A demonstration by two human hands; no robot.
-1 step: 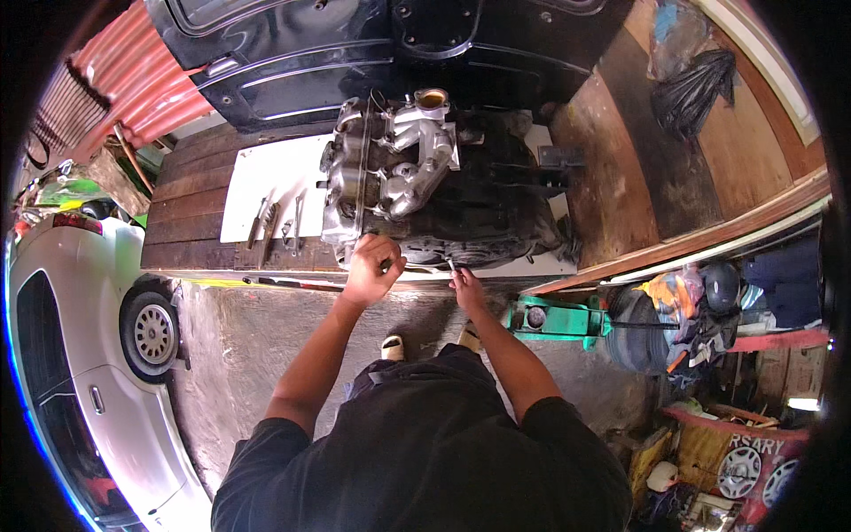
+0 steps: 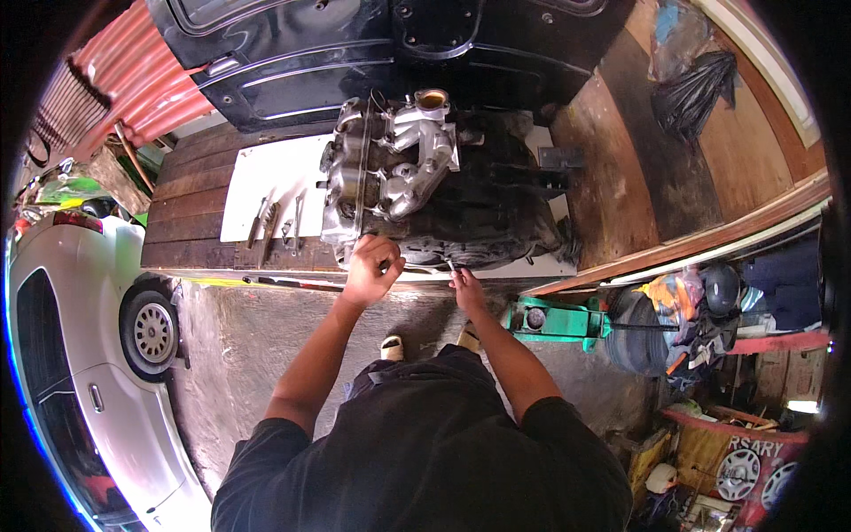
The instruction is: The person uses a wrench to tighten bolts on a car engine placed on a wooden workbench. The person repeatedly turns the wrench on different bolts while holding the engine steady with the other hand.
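On a wooden bench an engine lies with its silvery intake manifold [image 2: 415, 182] and ribbed metal cover [image 2: 353, 182] facing up; its dark block [image 2: 483, 217] stretches to the right. At the engine's near left corner my left hand [image 2: 374, 269] is closed, a dark bit showing between the fingers that I cannot make out. Just to the right, my right hand [image 2: 466, 291] pinches a small, thin metal piece [image 2: 450, 264] beside the engine's near edge. Several hand tools, among them a wrench [image 2: 298, 217], lie left of the engine on a white board [image 2: 244, 199].
The bench [image 2: 186, 208] has a black panel [image 2: 310, 89] behind it and a wooden wall at its right. A green floor jack [image 2: 558, 321] stands right of my legs. A white car [image 2: 115, 355] is at the left. Wheel covers [image 2: 738, 473] sit at lower right.
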